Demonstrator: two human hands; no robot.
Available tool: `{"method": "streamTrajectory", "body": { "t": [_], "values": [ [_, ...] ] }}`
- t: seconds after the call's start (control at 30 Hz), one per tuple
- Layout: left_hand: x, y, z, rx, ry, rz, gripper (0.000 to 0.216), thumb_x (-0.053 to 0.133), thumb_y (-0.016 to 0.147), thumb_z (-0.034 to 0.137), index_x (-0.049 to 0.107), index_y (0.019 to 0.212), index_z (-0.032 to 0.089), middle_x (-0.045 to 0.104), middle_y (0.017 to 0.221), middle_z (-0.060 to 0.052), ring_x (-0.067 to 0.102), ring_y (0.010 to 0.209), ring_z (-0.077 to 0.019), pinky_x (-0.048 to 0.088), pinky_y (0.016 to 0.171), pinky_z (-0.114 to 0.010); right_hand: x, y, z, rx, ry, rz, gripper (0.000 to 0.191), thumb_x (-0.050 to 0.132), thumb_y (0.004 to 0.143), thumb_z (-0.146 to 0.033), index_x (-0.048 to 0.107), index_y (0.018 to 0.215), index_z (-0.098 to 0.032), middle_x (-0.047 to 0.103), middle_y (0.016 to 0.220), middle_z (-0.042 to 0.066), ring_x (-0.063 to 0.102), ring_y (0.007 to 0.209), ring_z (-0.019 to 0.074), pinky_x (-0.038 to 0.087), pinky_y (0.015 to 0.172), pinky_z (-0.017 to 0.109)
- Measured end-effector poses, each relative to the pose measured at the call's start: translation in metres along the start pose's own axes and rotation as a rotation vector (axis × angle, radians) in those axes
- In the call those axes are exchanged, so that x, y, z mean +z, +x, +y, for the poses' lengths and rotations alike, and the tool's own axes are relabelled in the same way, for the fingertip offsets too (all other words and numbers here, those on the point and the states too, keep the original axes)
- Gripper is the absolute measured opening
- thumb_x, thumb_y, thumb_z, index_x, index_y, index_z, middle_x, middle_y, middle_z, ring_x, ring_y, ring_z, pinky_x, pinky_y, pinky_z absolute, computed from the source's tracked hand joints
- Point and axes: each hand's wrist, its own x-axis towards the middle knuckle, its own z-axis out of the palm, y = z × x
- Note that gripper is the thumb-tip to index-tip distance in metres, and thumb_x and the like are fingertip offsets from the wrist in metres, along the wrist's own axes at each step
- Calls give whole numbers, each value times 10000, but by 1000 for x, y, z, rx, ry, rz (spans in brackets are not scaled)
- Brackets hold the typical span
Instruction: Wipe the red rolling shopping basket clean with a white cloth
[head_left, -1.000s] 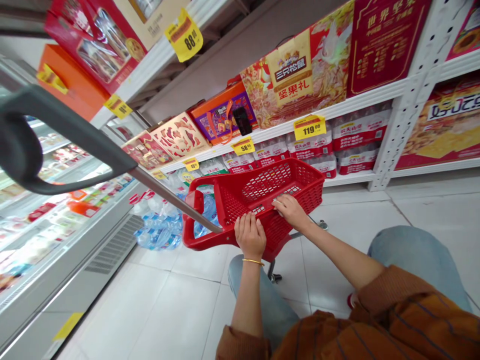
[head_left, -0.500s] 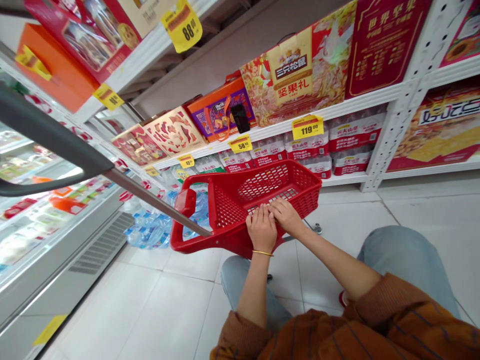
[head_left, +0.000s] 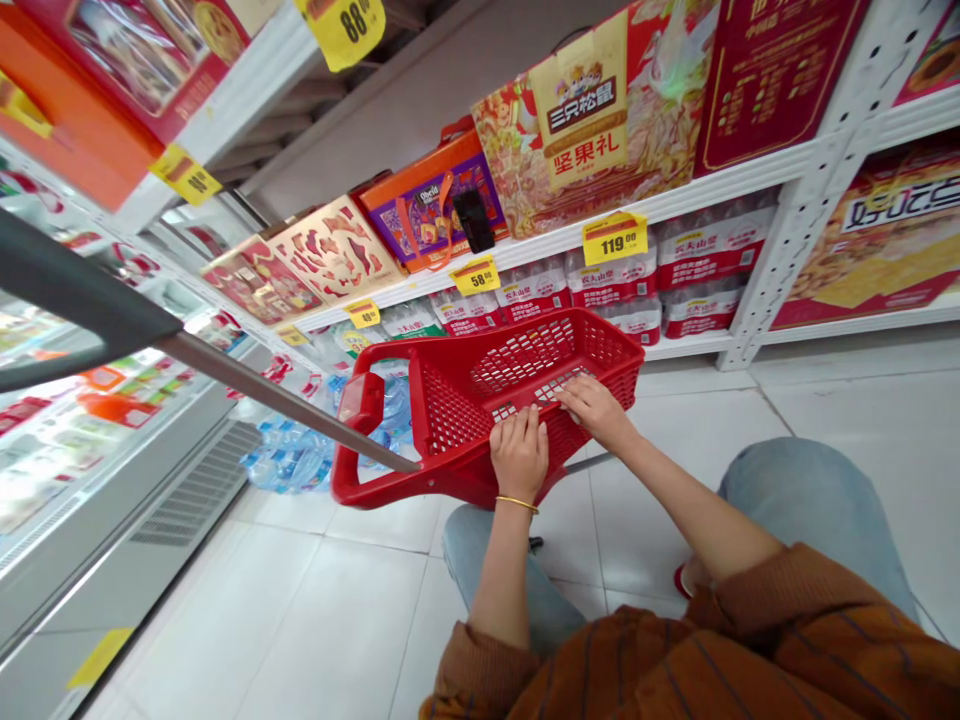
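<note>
- Supermarket aisle all around the grip, pale tiled floor (head_left: 330, 610) below it.
- At the grip: left hand (head_left: 520, 445) and right hand (head_left: 598, 412) slightly apart, fingers draped over the near rim of the red cart (head_left: 469, 468); cannot tell how firmly closed, with thumbs and undersides hidden.
- To steady the cart directly under the grip, probably best to press evenly through both hands, wrists loose, without leaning hard enough to tip or roll it.
- Left of the grip, metal pole (head_left: 285, 399) slanting up to a grey handle (head_left: 82, 290); better not to knock it.
- Beyond the far rim, packs of bottled water (head_left: 531, 297) on the bottom shelf; avoid bumping them.
- Higher beyond, nut gift box (head_left: 585, 150); far left, chilled display case (head_left: 90, 570).
</note>
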Motion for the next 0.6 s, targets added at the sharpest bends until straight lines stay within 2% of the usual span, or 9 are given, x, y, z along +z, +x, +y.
{"method": "streamTrajectory", "body": {
  "t": [0.17,0.3,0.5,0.6],
  "values": [
    [3,-1,0,-23,-11,-5,359,428,949,287,603,1246,184,699,1144,-93,628,1014,-218,393,933,-378,-1,-3,15,41,15,59,232,469,940,-208,655,1077,-199,681,1045,92,568,1120,213,423,1052,527],
    [4,0,3,-47,-9,17,359,420,952,286,609,1237,180,706,1130,-93,626,1020,-226,392,938,-393,4,-3,14,71,27,98,228,463,944,-214,658,1058,-177,679,1048,108,572,1103,211,452,1028,505],
    [4,0,4,-97,-49,19,363,408,952,289,607,1240,194,702,1138,-96,624,1028,-227,386,952,-411,6,7,-11,174,34,175,226,448,949,-228,658,1022,-186,678,992,99,597,1020,205,459,1019,500],
    [3,-1,4,-106,-52,20,352,408,952,274,619,1221,188,702,1137,-96,624,1020,-225,379,952,-414,8,18,-36,163,85,135,243,423,956,-224,651,1033,-195,675,982,88,600,985,198,472,1000,487]
  ]
}}
